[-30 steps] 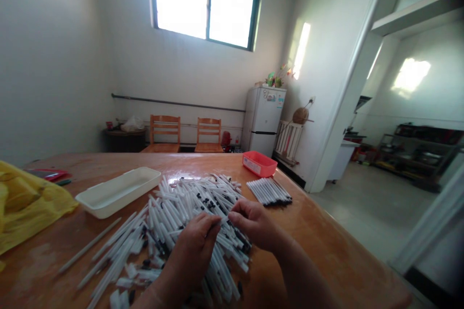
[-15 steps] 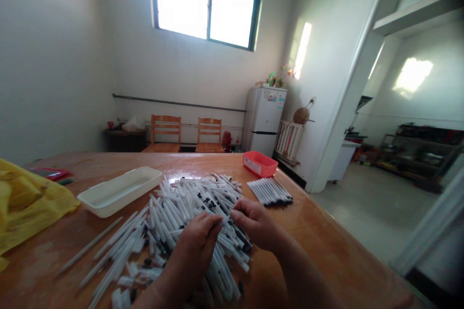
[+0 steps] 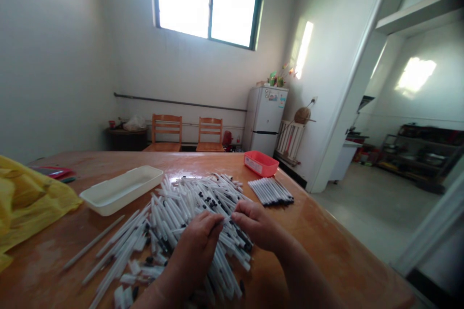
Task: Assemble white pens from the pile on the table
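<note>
My left hand is closed in a pinch over the middle of a heap of white pen parts. Facing it, my right hand is closed too, its thumb and forefinger pressed together. A small pale pen part shows between the two sets of fingertips, mostly hidden by them. Clear pen caps and small black plugs are mixed into the heap and its near edge. Beyond my right hand lies a neat row of white pens with black ends.
On the wooden table stand a long cream tray at left and a red plastic basket at the back right. A yellow plastic bag covers the left edge. Two chairs and a fridge stand behind the table.
The view has shifted very slightly. Both hands stay pinched close together over the heap, with hardly any movement.
</note>
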`<state>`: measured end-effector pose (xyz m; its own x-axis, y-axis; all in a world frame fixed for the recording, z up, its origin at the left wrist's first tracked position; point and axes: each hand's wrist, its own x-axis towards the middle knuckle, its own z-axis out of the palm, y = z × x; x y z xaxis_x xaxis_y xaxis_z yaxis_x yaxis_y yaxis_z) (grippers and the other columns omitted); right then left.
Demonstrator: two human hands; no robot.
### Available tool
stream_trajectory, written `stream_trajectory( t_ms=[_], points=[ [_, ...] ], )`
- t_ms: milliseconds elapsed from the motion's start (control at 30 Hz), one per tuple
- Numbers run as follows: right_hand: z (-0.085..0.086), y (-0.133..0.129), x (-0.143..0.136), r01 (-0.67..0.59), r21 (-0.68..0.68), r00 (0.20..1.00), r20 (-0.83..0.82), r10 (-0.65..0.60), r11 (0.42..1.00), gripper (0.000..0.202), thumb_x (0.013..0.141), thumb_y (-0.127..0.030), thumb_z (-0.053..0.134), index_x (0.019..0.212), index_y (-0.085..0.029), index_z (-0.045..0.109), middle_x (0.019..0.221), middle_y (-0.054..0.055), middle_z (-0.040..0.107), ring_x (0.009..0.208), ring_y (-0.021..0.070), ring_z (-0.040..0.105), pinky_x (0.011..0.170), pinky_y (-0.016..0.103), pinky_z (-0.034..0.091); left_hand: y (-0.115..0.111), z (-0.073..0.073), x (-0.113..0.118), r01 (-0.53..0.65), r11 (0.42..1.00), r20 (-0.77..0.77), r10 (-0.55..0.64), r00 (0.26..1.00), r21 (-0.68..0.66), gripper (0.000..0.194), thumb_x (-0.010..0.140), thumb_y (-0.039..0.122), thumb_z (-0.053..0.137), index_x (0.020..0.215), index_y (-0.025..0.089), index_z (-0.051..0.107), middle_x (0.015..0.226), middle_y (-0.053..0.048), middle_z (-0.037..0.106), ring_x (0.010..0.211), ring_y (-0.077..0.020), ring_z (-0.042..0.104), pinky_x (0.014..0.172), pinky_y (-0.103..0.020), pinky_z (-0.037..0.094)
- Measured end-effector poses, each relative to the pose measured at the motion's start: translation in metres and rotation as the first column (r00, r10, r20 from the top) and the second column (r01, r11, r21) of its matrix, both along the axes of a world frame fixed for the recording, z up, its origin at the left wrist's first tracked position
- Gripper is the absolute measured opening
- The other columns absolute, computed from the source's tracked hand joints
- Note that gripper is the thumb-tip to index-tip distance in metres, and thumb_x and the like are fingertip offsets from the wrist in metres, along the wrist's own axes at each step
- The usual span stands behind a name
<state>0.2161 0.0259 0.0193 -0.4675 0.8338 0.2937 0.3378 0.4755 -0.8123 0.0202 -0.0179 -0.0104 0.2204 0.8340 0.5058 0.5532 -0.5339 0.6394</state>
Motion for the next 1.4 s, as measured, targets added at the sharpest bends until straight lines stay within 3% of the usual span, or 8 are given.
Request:
stream_trajectory(
  t_ms=[167, 400, 733, 933, 1200, 1400],
  points=[
    [-0.0058, 0.0044, -0.0008, -0.039, -0.055, 0.999, -0.040, 0.037, 0.998, 0.045, 0.098, -0.050, 0.042, 0.065, -0.019, 0.046, 0.062, -0.003, 0.042, 0.059, 0.0118, 0.039, 0.056, 0.025, 0.031, 0.0009, -0.0007, 0.0002, 0.016, 1.000, -0.006, -0.016, 1.000, 0.008, 0.024, 0.098, 0.032, 0.044, 0.105, 0.023, 0.066, 0.095, -0.007, 0.064, 0.091, -0.0210, 0.061, 0.083, -0.034, 0.046],
    [-0.0027, 0.0019, 0.0015, 0.001, 0.028, 1.000, -0.018, 0.000, 1.000, 0.028, 0.093, -0.041, 0.055, 0.076, -0.019, 0.053, 0.070, -0.002, 0.049, 0.067, 0.0132, 0.044, 0.060, 0.025, 0.034, 0.0024, -0.0021, -0.0009, -0.003, 1.000, -0.005, 0.003, 1.000, 0.007, 0.024, 0.099, 0.031, 0.044, 0.102, 0.023, 0.066, 0.094, -0.007, 0.064, 0.091, -0.0204, 0.061, 0.084, -0.033, 0.046],
    [-0.0071, 0.0051, -0.0036, 0.026, 0.130, 0.997, 0.071, -0.036, 0.991, 0.041, 0.097, -0.043, 0.047, 0.064, -0.020, 0.039, 0.064, -0.003, 0.042, 0.064, 0.0125, 0.040, 0.061, 0.026, 0.031, 0.0009, -0.0010, -0.0032, -0.009, 0.998, -0.093, 0.014, 0.996, 0.056, 0.025, 0.098, 0.030, 0.044, 0.108, 0.024, 0.066, 0.096, -0.007, 0.064, 0.093, -0.0214, 0.061, 0.085, -0.034, 0.046],
    [-0.0060, 0.0041, -0.0026, 0.003, 0.014, 1.000, -0.009, -0.003, 1.000, 0.039, 0.100, -0.045, 0.039, 0.071, -0.020, 0.047, 0.066, -0.002, 0.047, 0.063, 0.0129, 0.042, 0.057, 0.027, 0.030, 0.0027, -0.0014, -0.0025, -0.002, 1.000, -0.039, 0.003, 0.999, 0.007, 0.023, 0.099, 0.031, 0.043, 0.101, 0.023, 0.064, 0.095, -0.007, 0.064, 0.092, -0.0210, 0.060, 0.085, -0.034, 0.046],
    [-0.0039, 0.0000, -0.0049, 0.006, 0.142, 0.993, 0.115, -0.023, 0.990, 0.033, 0.099, -0.038, 0.044, 0.072, -0.020, 0.044, 0.071, -0.002, 0.048, 0.068, 0.0133, 0.044, 0.063, 0.027, 0.032, 0.0011, -0.0021, -0.0040, -0.006, 1.000, -0.065, 0.006, 0.998, 0.007, 0.023, 0.099, 0.030, 0.043, 0.103, 0.022, 0.065, 0.094, -0.007, 0.065, 0.091, -0.0203, 0.061, 0.084, -0.033, 0.046],
    [-0.0047, 0.0016, -0.0076, 0.045, 0.145, 0.992, 0.111, -0.062, 0.988, 0.037, 0.099, -0.040, 0.043, 0.068, -0.020, 0.040, 0.067, -0.003, 0.045, 0.065, 0.0122, 0.042, 0.061, 0.026, 0.031, 0.0004, 0.0016, -0.0052, -0.047, 0.997, -0.144, 0.056, 0.988, 0.062, 0.023, 0.098, 0.031, 0.045, 0.100, 0.022, 0.066, 0.089, -0.006, 0.065, 0.086, -0.0204, 0.061, 0.080, -0.033, 0.047]
  ],
)
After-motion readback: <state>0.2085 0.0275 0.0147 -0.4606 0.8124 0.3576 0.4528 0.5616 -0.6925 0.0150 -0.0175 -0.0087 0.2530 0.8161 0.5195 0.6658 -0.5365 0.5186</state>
